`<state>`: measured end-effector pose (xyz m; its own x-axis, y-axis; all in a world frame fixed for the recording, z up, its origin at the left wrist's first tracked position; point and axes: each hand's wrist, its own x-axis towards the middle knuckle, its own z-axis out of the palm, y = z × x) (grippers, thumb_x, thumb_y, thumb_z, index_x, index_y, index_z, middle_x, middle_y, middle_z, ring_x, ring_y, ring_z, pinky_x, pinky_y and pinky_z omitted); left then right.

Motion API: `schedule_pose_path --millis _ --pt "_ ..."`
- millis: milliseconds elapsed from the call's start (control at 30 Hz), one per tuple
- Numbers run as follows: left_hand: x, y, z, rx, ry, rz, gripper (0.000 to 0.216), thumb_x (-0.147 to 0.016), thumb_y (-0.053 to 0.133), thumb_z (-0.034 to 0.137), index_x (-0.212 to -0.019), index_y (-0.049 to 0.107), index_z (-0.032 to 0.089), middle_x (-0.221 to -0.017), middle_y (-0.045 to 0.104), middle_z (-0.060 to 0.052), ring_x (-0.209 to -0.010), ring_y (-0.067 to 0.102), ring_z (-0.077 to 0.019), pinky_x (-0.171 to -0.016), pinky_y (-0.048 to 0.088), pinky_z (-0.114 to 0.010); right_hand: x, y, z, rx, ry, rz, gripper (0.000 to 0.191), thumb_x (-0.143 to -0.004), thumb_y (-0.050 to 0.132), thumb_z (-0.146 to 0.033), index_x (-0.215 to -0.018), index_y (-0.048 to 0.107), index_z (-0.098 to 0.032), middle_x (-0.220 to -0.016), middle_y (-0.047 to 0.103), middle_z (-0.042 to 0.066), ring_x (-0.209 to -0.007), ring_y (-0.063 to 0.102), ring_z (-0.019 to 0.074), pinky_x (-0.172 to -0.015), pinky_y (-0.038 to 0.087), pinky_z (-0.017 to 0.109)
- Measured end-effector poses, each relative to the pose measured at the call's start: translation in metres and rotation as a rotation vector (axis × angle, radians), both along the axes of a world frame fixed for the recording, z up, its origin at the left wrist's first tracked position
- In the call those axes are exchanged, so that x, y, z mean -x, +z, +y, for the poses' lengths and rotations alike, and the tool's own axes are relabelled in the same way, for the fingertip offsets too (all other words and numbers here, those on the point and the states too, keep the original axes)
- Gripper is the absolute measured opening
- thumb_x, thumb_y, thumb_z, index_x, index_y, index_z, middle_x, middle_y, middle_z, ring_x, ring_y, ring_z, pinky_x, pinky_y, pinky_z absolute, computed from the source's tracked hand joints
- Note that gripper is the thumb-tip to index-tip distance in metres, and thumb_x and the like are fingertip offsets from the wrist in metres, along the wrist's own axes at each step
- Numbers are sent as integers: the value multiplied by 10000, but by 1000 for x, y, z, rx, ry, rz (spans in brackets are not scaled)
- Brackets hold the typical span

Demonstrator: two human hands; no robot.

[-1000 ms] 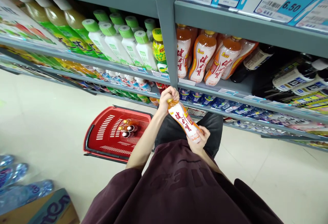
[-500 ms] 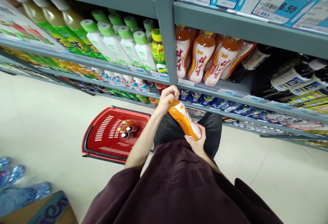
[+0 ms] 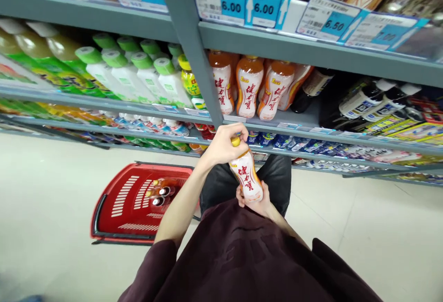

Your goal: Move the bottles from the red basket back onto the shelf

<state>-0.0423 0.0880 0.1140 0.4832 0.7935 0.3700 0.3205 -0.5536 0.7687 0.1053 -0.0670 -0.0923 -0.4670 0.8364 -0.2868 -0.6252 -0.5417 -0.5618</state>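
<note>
Both my hands hold one orange drink bottle with a white label and red characters, close to my chest. My left hand wraps over its yellow cap end. My right hand cups the bottle's base from below. The bottle stands nearly upright, label facing me. Matching orange bottles stand in a row on the grey shelf just beyond my hands.
A red shopping basket sits on the pale floor at my left, with a few bottles in it. White bottles with green caps fill the shelf to the left; dark bottles stand to the right. Price tags line the upper shelf edge.
The bottle has turned from a slant to nearly upright, its label now facing me. My view has shifted right and up, so the basket sits further left and lower.
</note>
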Motion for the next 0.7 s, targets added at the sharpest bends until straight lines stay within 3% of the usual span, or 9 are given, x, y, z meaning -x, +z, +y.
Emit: schedule_pose_path --millis 67,167,267,367,433,533,600,700 --pt "-12 10 -9 -37 3 12 53 -677 518 150 -702 504 195 -701 550 4 -648 492 -144 -649 388 -298 -15 8 6 -118 -81 -108 905 -601 646 -937 -1128 654 -201 -999 717 102 -758 629 224 -663 540 365" --pt "-42 22 -21 -82 -54 94 69 -700 527 144 -727 499 201 -742 561 -8 -666 496 -151 -659 397 -303 -47 33 18 -389 -110 -514 822 -605 864 -708 -1218 644 -206 -1099 724 87 -954 681 271 -884 562 431" --pt "-81 26 -25 -135 -129 155 72 -730 530 142 -756 503 203 -789 567 -24 -685 496 -159 -670 403 -307 -78 64 28 -615 -227 -995 732 -701 893 -509 -1310 628 -204 -1176 709 102 -1117 671 312 -1004 542 474" --pt "-119 26 -16 -166 -191 136 55 -793 526 145 -803 534 199 -813 580 -34 -720 525 -174 -708 432 -313 -102 84 33 -646 -465 -1285 764 -752 865 -459 -1412 574 -208 -1300 656 130 -1229 637 329 -1067 530 492" --pt "-141 26 0 -140 -189 128 88 -883 497 162 -901 579 188 -866 609 -50 -774 569 -192 -768 466 -325 -116 84 33 -598 -569 -1346 699 -754 859 -462 -1352 623 -187 -1296 665 142 -1200 657 330 -1072 535 506" --pt "-169 19 30 -129 31 224 216 -969 463 173 -1123 611 139 -1107 622 -155 -1022 612 -288 -951 466 -418 -134 70 25 -496 -630 -1271 463 -781 838 -464 -1117 733 -163 -1153 744 145 -1067 718 324 -1027 566 520" --pt "-185 8 48 -136 192 340 284 -965 484 157 -1213 613 105 -1288 550 -242 -1210 552 -392 -1043 410 -514 -143 58 17 -437 -657 -1196 386 -796 832 -452 -1036 753 -161 -1107 768 145 -1030 734 326 -997 583 528" --pt "-201 -12 64 -82 262 435 331 -969 506 181 -1269 626 113 -1447 432 -293 -1304 488 -485 -1040 398 -584 -151 45 5 -381 -707 -1136 394 -777 859 -421 -1055 756 -162 -1123 770 149 -1045 735 335 -1005 583 546"
